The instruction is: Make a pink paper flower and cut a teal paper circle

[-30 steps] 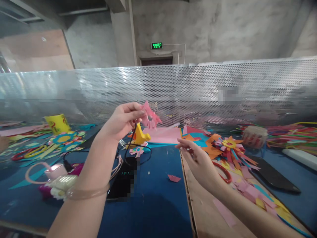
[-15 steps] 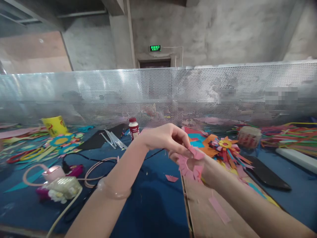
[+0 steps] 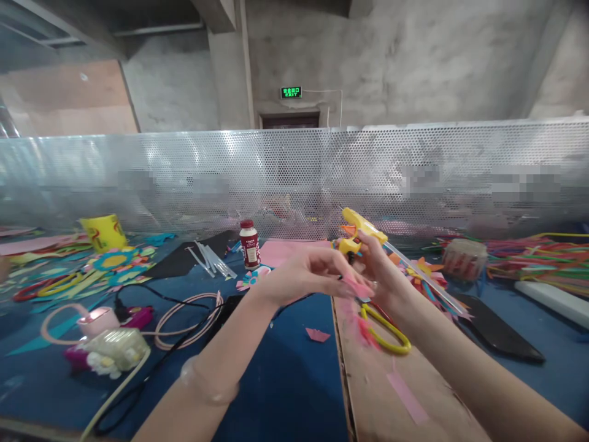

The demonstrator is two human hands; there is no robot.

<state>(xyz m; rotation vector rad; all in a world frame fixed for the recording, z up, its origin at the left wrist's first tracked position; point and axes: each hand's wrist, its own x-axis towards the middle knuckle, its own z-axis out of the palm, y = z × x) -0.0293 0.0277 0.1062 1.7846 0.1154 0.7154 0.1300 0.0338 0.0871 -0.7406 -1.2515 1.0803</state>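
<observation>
My left hand (image 3: 315, 273) pinches a ring of pink paper (image 3: 358, 287) between thumb and fingers. The lower part of that ring hangs down blurred. Close by on the right, my right hand (image 3: 380, 261) is wrapped around a yellow hot glue gun (image 3: 365, 224) whose nozzle points up and to the left. A long clear glue stick (image 3: 423, 276) sticks out of the gun's rear. Below the hands, scissors (image 3: 391, 337) with a yellow handle lie on the wooden board (image 3: 381, 399), partly hidden by the paper. A pink paper strip (image 3: 407, 396) rests on the board too.
On the blue tabletop (image 3: 285, 380) lies a small pink scrap (image 3: 317, 334). Cables and a pink plug (image 3: 99, 322) are at left. A bottle (image 3: 249, 245) stands behind my left hand. A black phone (image 3: 499, 331) lies at right. A perforated metal screen (image 3: 221, 172) runs along the back.
My right hand has moved up and now holds the glue gun, which did not show before. The pink ring stays in my left hand. The scissors on the board have come into sight.
</observation>
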